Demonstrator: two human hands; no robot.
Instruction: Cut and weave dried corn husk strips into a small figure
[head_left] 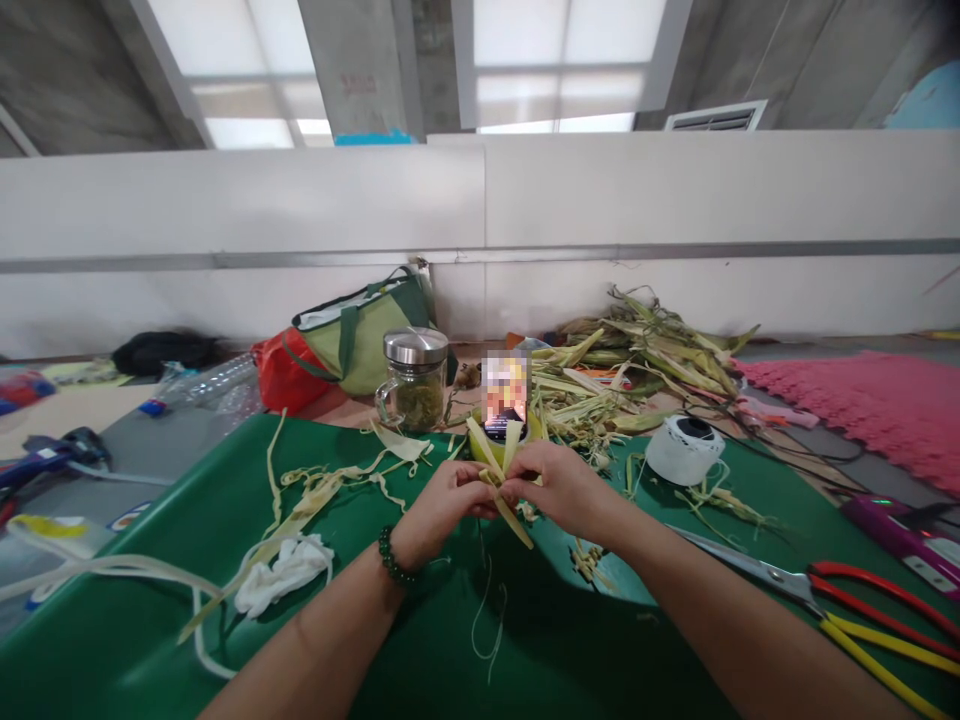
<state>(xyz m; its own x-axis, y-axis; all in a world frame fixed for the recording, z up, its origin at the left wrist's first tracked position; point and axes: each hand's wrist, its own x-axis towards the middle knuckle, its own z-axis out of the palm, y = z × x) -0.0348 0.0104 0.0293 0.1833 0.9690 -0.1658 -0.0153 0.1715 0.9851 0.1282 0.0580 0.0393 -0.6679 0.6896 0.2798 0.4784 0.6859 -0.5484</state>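
The left hand [439,510] and right hand [562,488] pinch pale husk strips [516,522] between their fingers — hard pulling could split them, and the loose thread [493,657] could tangle.

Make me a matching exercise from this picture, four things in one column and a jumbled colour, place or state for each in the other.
1. Husk strips
2. Scissors
3. Glass jar
4. Bead bracelet

A. dark green
B. closed with a silver lid
C. held by the left hand and right hand
D. red and yellow handles

Pairs: 1-C, 2-D, 3-B, 4-A
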